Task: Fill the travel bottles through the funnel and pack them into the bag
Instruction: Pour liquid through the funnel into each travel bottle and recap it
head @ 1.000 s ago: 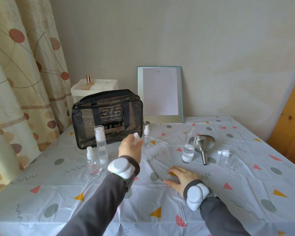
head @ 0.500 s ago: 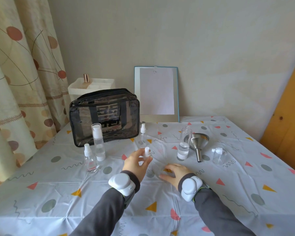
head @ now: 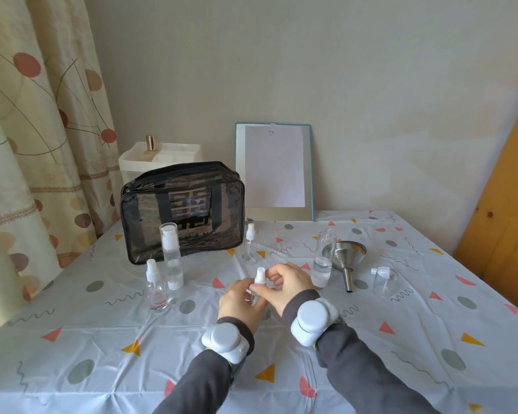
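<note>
Both hands [head: 240,301] [head: 288,283] on clear cyl. bottle [head: 259,277]

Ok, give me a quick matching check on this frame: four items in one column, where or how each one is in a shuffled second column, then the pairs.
1 funnel
2 bag
3 small spray bottle
4 uncapped bottle

A gripped by the left hand and right hand
B standing, part-filled with clear liquid
C lying on its side, spout toward the camera
D standing at the back left

Pairs: 1-C, 2-D, 3-A, 4-B
</note>
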`<state>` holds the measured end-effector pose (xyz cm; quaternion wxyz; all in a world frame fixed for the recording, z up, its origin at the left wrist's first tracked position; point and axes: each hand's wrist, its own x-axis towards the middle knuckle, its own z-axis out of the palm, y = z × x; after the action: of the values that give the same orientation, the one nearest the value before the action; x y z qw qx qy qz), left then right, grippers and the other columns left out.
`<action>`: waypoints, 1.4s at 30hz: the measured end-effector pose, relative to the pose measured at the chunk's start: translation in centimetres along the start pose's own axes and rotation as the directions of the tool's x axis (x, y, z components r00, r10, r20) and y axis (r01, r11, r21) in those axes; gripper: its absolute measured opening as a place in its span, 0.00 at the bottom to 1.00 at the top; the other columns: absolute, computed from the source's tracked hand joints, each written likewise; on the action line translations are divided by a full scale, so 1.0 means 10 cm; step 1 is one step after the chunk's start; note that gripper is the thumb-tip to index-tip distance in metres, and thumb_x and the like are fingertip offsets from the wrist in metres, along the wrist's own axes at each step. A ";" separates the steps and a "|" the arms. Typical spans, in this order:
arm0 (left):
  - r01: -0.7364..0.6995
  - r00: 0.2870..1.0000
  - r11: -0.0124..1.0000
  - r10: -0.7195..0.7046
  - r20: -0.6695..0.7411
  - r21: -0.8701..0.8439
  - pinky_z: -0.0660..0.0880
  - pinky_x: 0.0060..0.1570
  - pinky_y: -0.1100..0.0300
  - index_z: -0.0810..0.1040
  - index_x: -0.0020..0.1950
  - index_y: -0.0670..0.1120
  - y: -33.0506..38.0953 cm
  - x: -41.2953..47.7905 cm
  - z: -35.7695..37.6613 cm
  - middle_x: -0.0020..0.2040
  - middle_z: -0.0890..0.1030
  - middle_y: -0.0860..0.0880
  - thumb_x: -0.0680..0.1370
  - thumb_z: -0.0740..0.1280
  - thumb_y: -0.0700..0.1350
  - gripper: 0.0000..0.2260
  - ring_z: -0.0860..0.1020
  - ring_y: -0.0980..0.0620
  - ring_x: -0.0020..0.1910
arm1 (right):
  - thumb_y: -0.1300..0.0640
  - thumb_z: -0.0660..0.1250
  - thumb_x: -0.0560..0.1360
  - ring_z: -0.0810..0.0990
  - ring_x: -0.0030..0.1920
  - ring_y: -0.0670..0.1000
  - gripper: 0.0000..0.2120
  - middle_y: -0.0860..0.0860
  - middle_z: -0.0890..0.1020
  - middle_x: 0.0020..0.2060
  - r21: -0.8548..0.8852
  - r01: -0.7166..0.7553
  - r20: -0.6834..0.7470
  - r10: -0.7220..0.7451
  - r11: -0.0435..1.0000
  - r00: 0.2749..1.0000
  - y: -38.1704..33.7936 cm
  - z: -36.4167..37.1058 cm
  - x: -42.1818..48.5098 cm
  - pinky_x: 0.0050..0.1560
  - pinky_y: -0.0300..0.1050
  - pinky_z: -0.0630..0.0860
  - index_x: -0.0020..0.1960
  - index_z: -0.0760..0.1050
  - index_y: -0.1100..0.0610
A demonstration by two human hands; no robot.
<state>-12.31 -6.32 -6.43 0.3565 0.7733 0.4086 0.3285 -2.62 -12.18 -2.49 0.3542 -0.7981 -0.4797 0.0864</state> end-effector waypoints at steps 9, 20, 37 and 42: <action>0.028 1.000 0.999 -0.027 0.012 -0.047 0.69 0.43 0.66 0.79 0.45 0.54 -0.01 0.03 -0.03 0.43 0.78 0.54 0.73 0.67 0.50 0.03 0.75 0.60 0.39 | 0.47 0.73 0.67 0.77 0.39 0.46 0.12 0.48 0.80 0.39 0.094 -0.012 -0.092 0.021 0.996 0.996 0.02 0.12 0.02 0.44 0.38 0.75 0.43 0.76 0.54; 0.005 0.995 0.993 0.006 0.097 -0.119 0.69 0.36 0.79 0.77 0.49 0.63 -0.04 -0.05 -0.16 0.41 0.80 0.62 0.72 0.68 0.54 0.07 0.76 0.70 0.42 | 0.49 0.58 0.78 0.75 0.55 0.49 0.14 0.51 0.77 0.54 0.036 0.110 0.084 -0.113 0.993 0.990 0.02 0.06 -0.12 0.48 0.36 0.65 0.62 0.71 0.51; 0.035 0.998 0.982 -0.025 0.053 -0.187 0.70 0.39 0.78 0.75 0.46 0.59 -0.09 -0.08 -0.09 0.43 0.81 0.59 0.70 0.73 0.48 0.09 0.76 0.69 0.42 | 0.54 0.71 0.70 0.78 0.50 0.44 0.17 0.41 0.81 0.43 0.275 0.038 -0.099 -0.011 0.961 0.995 0.11 0.10 -0.13 0.52 0.33 0.70 0.58 0.73 0.47; 0.015 0.998 0.986 -0.005 0.063 -0.166 0.70 0.36 0.79 0.76 0.45 0.62 -0.11 -0.09 -0.10 0.41 0.80 0.61 0.73 0.68 0.45 0.10 0.76 0.71 0.40 | 0.52 0.72 0.69 0.75 0.54 0.44 0.29 0.45 0.79 0.51 0.308 0.027 0.014 -0.033 0.951 0.999 0.02 0.13 -0.16 0.55 0.35 0.67 0.66 0.65 0.46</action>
<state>-13.97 -6.34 -7.02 0.4341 0.7487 0.3722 0.3354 -3.91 -12.92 -3.88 0.4711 -0.7248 -0.4758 0.1621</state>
